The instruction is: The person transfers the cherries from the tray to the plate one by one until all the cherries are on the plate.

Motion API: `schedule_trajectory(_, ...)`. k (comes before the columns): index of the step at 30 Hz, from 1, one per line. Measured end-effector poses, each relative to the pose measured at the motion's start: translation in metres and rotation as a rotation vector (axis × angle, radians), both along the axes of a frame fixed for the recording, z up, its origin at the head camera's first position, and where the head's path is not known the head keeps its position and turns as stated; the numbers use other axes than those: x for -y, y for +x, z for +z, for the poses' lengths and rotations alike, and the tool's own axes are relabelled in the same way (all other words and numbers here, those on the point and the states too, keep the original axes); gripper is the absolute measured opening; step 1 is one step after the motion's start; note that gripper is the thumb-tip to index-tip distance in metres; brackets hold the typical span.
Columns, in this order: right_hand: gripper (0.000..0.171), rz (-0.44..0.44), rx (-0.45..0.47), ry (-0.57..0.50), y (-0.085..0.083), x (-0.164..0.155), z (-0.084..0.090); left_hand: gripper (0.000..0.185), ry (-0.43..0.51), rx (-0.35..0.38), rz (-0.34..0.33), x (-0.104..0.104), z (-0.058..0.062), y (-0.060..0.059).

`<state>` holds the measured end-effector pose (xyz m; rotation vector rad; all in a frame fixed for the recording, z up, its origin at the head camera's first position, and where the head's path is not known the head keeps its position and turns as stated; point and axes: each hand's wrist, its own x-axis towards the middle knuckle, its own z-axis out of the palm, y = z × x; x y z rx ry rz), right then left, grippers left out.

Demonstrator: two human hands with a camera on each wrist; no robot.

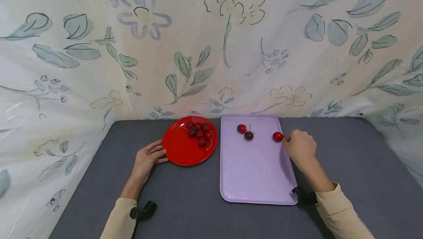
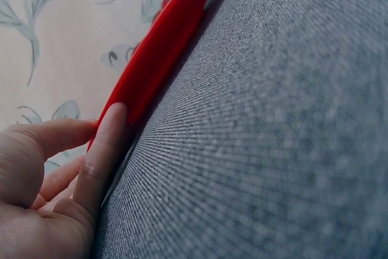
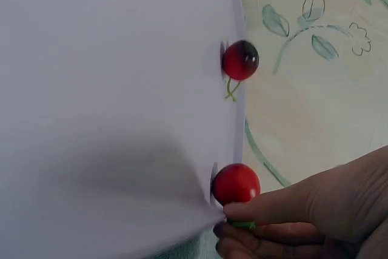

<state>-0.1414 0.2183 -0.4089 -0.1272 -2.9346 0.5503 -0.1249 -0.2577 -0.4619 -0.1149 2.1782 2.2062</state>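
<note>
Right hand [image 1: 299, 147] pinching green stem of bright red round cherry [image 1: 278, 136], fingers curled; cherry at right edge of flat lilac plastic tray [image 1: 257, 180], toward its far right corner. Cherry directly left of fingertips, stem pointing right into the pinch. Left hand [image 1: 147, 157] relaxed, straight fingers touching near-left rim of glossy red round plate [image 1: 180, 151] on grey fabric worktop [image 1: 185, 209].

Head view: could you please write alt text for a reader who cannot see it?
A person's right hand pinches the stem of a red cherry at the right edge of a lilac tray that holds two more cherries. The left hand touches the rim of a red plate of cherries on a grey table.
</note>
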Motion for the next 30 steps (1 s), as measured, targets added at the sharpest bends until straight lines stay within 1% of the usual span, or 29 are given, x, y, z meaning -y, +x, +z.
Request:
schedule_trajectory(2, 0.013, 0.015, 0.038, -0.028, 0.000, -0.004, 0.001, 0.051, 0.000, 0.002, 0.000, 0.000, 0.000, 0.000)
schedule_trajectory(5, 0.017, 0.046, 0.125, -0.076, 0.000, -0.011, 0.004, 0.051, -0.002, 0.006, 0.003, -0.001, 0.000, -0.001)
schedule_trajectory(9, 0.020, 0.072, 0.257, -0.165, 0.000, -0.023, 0.011, 0.052, -0.005, 0.013, 0.003, -0.002, 0.001, -0.001)
schedule_trajectory(11, 0.021, 0.079, 0.313, -0.225, 0.000, -0.029, 0.015, 0.052, -0.002, 0.015, 0.003, -0.002, 0.001, -0.001)
schedule_trajectory(13, 0.024, 0.087, 0.349, -0.299, -0.001, -0.034, 0.018, 0.052, -0.004, 0.018, 0.005, -0.003, 0.001, -0.002)
schedule_trajectory(17, 0.031, 0.122, 0.359, -0.520, -0.004, -0.031, 0.019, 0.051, -0.015, 0.019, 0.012, -0.002, 0.002, -0.001)
schedule_trajectory(19, 0.034, 0.145, 0.354, -0.631, -0.006, -0.023, 0.019, 0.052, -0.019, 0.019, 0.014, -0.002, 0.002, -0.001)
schedule_trajectory(21, 0.035, 0.168, 0.353, -0.718, -0.007, -0.013, 0.018, 0.052, -0.018, 0.017, 0.013, -0.002, 0.002, -0.001)
schedule_trajectory(25, 0.035, 0.220, 0.356, -0.819, -0.009, 0.015, 0.014, 0.053, -0.018, 0.015, 0.016, -0.002, 0.002, 0.000)
schedule_trajectory(30, 0.030, 0.280, 0.370, -0.895, -0.012, 0.055, 0.008, 0.055, -0.023, 0.017, 0.025, -0.001, 0.001, 0.000)
